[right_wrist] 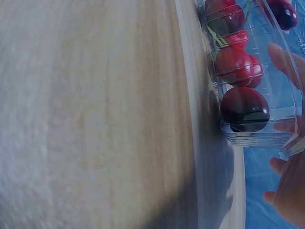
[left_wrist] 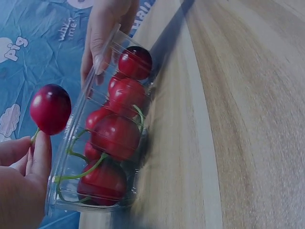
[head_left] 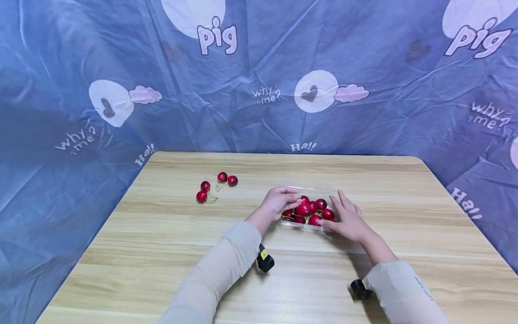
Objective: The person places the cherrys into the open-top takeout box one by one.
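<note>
Pinched by its stem between thumb and fingertips, a single cherry [left_wrist: 50, 109] hangs from the left hand [head_left: 279, 201] just above the left end of the clear plastic box [head_left: 291, 223]. The wrist view shows the fruit lifted clear of the box rim, so it touches nothing but the fingers; holding it by the stem leaves the round body free and unsquashed.

At the other end the right hand [head_left: 347, 219] lies against the box with its fingers nearly straight, the fingertips on the rim and the thumb at the near side. It looks to be bracing the light box so that it does not slide on the smooth wooden table [head_left: 162, 252]; nothing is curled in that hand.

Inside the box the other cherries [head_left: 310, 210] are heaped close together, some stacked on others, green stems tangled among them, and they fill it almost to the rim.

Four loose cherries [head_left: 216, 185] lie in two pairs on the table, well apart to the left and farther back. Between them and the box the wood is bare, and there is wide open board in front of the arms and to the right. Blue printed cloth [head_left: 73, 148] stands around the table's far and side edges, closing in that room.
</note>
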`<state>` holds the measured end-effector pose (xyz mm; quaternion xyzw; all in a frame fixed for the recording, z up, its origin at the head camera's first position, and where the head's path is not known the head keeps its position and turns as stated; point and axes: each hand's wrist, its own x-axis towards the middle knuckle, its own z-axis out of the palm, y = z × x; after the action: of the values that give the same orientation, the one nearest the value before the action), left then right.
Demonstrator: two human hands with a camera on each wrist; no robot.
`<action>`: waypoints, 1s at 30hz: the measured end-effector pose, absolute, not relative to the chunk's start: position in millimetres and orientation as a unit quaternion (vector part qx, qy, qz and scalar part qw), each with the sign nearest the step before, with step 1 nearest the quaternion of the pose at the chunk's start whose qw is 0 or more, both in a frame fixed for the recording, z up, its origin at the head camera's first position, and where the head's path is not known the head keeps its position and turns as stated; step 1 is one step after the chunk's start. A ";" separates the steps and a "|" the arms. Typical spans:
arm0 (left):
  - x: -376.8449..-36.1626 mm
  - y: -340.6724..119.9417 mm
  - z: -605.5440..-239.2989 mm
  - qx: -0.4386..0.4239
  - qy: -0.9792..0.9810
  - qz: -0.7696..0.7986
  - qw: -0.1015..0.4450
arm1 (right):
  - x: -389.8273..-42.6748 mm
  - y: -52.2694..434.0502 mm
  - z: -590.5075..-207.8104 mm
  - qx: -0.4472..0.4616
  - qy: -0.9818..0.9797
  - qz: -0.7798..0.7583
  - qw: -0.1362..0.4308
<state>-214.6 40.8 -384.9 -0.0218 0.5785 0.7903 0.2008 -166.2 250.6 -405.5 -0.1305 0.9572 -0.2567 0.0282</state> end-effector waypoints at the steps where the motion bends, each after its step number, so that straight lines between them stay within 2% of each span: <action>1: -214.8 41.1 -385.0 -0.018 0.582 0.787 0.201 | -166.1 250.5 -405.1 -0.131 0.957 -0.258 0.028; 18: -216.8 44.2 -389.5 0.020 0.649 0.732 0.205 | -167.7 248.2 -406.7 -0.132 0.957 -0.258 0.017; 30: -219.3 43.3 -398.3 0.035 0.673 0.717 0.178 | -169.0 245.4 -409.8 -0.130 0.952 -0.277 0.007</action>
<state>-219.3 43.3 -398.3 0.0354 0.6731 0.7170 0.1777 -169.0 245.4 -409.8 -0.1298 0.9522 -0.2765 0.0070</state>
